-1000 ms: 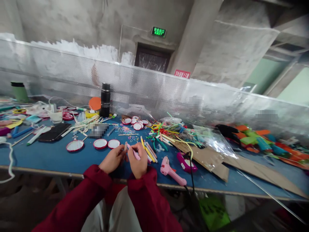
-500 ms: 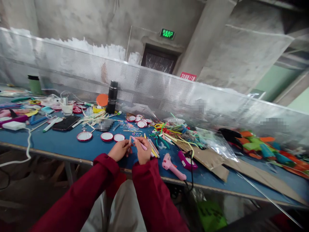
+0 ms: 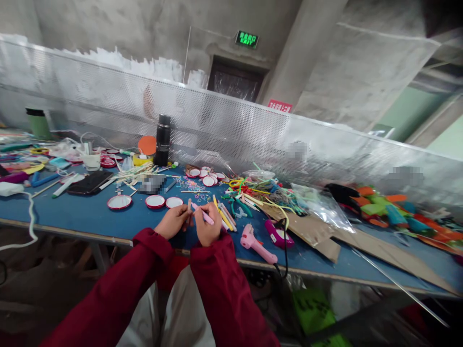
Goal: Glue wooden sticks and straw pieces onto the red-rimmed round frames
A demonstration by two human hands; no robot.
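Observation:
My left hand (image 3: 171,221) pinches a short, flat wooden stick (image 3: 189,204) upright near the table's front edge. Close beside it, my right hand (image 3: 209,225) grips a pink marker pen (image 3: 203,214), its tip pointing at the stick; whether they touch I cannot tell. Several more pens (image 3: 224,214) lie just right of my right hand. Beyond my hands are round, red-rimmed white discs, one of them a disc (image 3: 174,202) right above my left hand. Small colourful bits (image 3: 191,185) are scattered behind them.
A pink glue gun (image 3: 256,245) and a purple device (image 3: 278,234) lie to the right, by cardboard strips (image 3: 314,236). A black bottle (image 3: 162,140) stands at the back before a perforated metal screen (image 3: 224,125). A phone (image 3: 90,183) lies at left.
The view has shifted slightly, so the table's things sit a little further left. Both hands keep their holds on the stick and the marker pen, close together as before.

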